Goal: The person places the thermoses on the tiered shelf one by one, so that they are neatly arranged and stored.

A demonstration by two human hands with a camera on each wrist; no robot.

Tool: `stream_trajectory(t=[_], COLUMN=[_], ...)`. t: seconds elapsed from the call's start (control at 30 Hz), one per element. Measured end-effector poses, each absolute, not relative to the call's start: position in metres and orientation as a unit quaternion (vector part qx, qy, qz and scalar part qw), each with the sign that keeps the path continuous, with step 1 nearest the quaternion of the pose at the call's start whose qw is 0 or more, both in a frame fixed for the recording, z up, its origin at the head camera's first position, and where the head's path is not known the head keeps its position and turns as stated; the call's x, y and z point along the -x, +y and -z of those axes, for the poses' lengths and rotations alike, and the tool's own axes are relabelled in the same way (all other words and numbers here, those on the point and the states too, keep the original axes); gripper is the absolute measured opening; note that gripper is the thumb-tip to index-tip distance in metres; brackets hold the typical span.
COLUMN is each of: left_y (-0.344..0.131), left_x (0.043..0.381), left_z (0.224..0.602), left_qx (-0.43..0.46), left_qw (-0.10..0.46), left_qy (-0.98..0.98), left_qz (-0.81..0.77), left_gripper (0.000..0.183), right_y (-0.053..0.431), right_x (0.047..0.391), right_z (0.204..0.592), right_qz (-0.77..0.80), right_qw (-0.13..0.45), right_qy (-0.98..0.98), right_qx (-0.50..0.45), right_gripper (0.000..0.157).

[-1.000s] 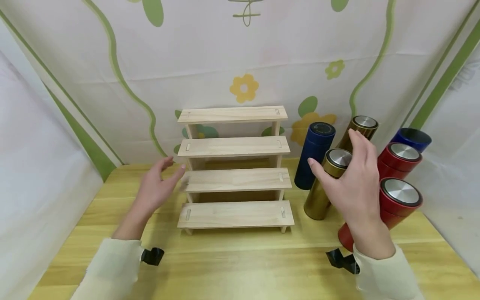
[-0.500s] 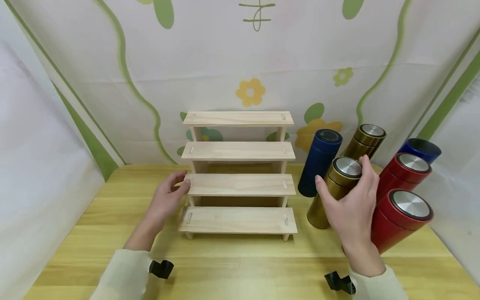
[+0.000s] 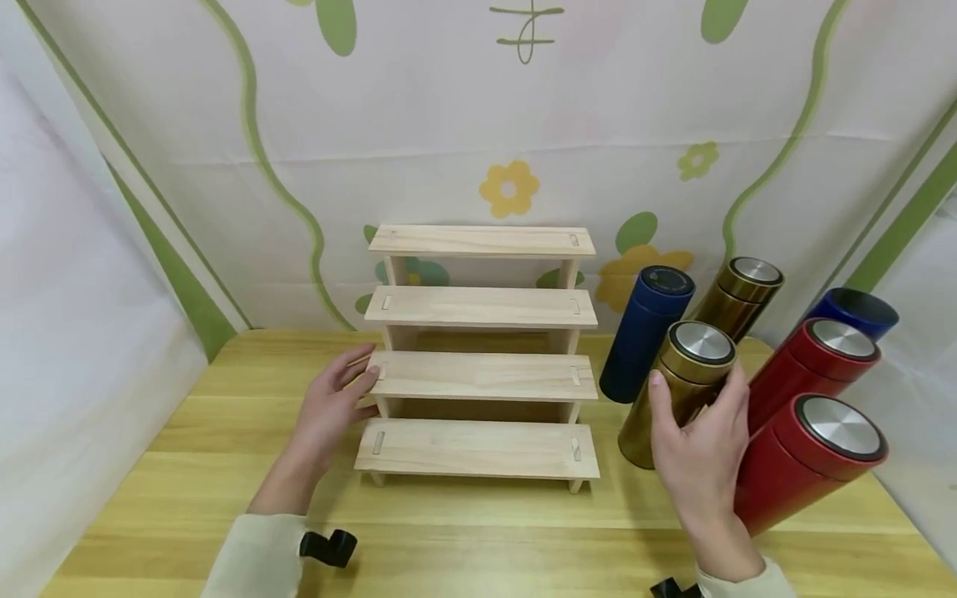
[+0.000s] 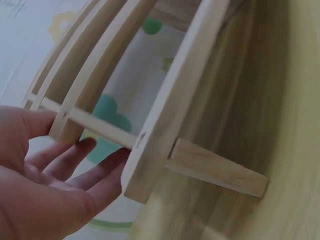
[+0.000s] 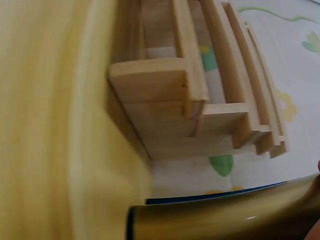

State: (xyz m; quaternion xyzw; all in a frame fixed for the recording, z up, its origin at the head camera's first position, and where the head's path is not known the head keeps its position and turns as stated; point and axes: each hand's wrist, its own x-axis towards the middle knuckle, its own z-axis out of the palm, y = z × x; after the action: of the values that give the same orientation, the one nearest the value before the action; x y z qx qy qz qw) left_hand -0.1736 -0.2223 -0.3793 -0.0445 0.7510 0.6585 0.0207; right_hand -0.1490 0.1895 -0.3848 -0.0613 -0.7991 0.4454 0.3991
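A four-step wooden display rack [image 3: 482, 307] stands on the table in the head view. My left hand [image 3: 329, 419] is at its left end, thumb on top of the second-lowest step and fingers reaching below it; the left wrist view shows this thumb and the fingers of the hand [image 4: 55, 185] around the step's end [image 4: 67, 117]. My right hand [image 3: 701, 465] grips an upright gold thermos [image 3: 640, 428] with a silver lid, thumb on its left side and fingers on the right. In the right wrist view the gold thermos [image 5: 215, 217] crosses the bottom, with only a little skin showing at the edge.
Close behind the gold thermos are a blue thermos [image 3: 643, 340] and another gold one [image 3: 740, 295]. Two red thermoses [image 3: 800, 473] and a blue container [image 3: 860, 311] crowd the right side. A patterned cloth [image 3: 419, 108] hangs behind the wooden table [image 3: 449, 540].
My left hand has moved in from the left and taken hold of the rack's step end. My right hand has come down and closed around the front gold thermos.
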Motion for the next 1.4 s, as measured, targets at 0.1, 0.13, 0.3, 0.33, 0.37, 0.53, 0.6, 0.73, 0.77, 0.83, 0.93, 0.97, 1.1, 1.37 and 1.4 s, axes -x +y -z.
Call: stream_trajectory(t=[0.1, 0.13, 0.3, 0.33, 0.37, 0.53, 0.6, 0.73, 0.77, 0.83, 0.93, 0.97, 1.1, 1.37, 1.4], left_y=[-0.229, -0.232, -0.248, -0.251, -0.254, -0.263, -0.264, -0.265, -0.266, -0.267, -0.269, -0.270, -0.272, -0.271, -0.270], left_x=[0.173, 0.173, 0.176, 0.177, 0.177, 0.178, 0.178, 0.178, 0.179, 0.179, 0.179, 0.179, 0.180, 0.182, 0.183], left_z=[0.381, 0.382, 0.389, 0.390, 0.391, 0.395, 0.396, 0.397, 0.397, 0.398, 0.399, 0.399, 0.401, 0.403, 0.404], left_qx=[0.038, 0.033, 0.005, 0.000, -0.005, -0.026, -0.034, -0.043, -0.045, -0.049, -0.055, -0.057, -0.061, -0.055, -0.054], left_qw=[0.034, 0.040, 0.073, 0.081, 0.087, 0.113, 0.119, 0.131, 0.134, 0.143, 0.155, 0.158, 0.172, 0.181, 0.182], left_qy=[0.740, 0.734, 0.711, 0.706, 0.704, 0.697, 0.694, 0.691, 0.691, 0.690, 0.687, 0.687, 0.680, 0.667, 0.667], left_qz=[-0.671, -0.677, -0.699, -0.703, -0.705, -0.708, -0.709, -0.709, -0.709, -0.708, -0.708, -0.707, -0.710, -0.721, -0.720], left_gripper=[0.059, 0.060, 0.065, 0.065, 0.065, 0.063, 0.062, 0.062, 0.061, 0.062, 0.062, 0.062, 0.061, 0.061, 0.061], right_y=[0.187, 0.186, 0.185, 0.185, 0.185, 0.186, 0.187, 0.188, 0.188, 0.189, 0.191, 0.191, 0.192, 0.195, 0.195], right_x=[0.148, 0.148, 0.148, 0.148, 0.148, 0.149, 0.150, 0.151, 0.152, 0.152, 0.151, 0.150, 0.148, 0.149, 0.149], right_z=[0.391, 0.393, 0.402, 0.403, 0.405, 0.408, 0.409, 0.409, 0.409, 0.409, 0.409, 0.409, 0.409, 0.412, 0.413], right_qz=[-0.449, -0.450, -0.460, -0.462, -0.464, -0.473, -0.475, -0.478, -0.479, -0.483, -0.489, -0.491, -0.499, -0.503, -0.503], right_qw=[0.390, 0.386, 0.358, 0.352, 0.346, 0.325, 0.323, 0.324, 0.324, 0.319, 0.306, 0.300, 0.282, 0.249, 0.244], right_qy=[-0.801, -0.801, -0.804, -0.804, -0.805, -0.806, -0.806, -0.804, -0.804, -0.803, -0.803, -0.803, -0.804, -0.811, -0.813], right_qx=[0.076, 0.082, 0.120, 0.126, 0.132, 0.146, 0.145, 0.139, 0.140, 0.143, 0.151, 0.154, 0.159, 0.163, 0.164], right_gripper=[0.074, 0.073, 0.072, 0.072, 0.071, 0.069, 0.070, 0.069, 0.068, 0.068, 0.068, 0.068, 0.069, 0.082, 0.083])
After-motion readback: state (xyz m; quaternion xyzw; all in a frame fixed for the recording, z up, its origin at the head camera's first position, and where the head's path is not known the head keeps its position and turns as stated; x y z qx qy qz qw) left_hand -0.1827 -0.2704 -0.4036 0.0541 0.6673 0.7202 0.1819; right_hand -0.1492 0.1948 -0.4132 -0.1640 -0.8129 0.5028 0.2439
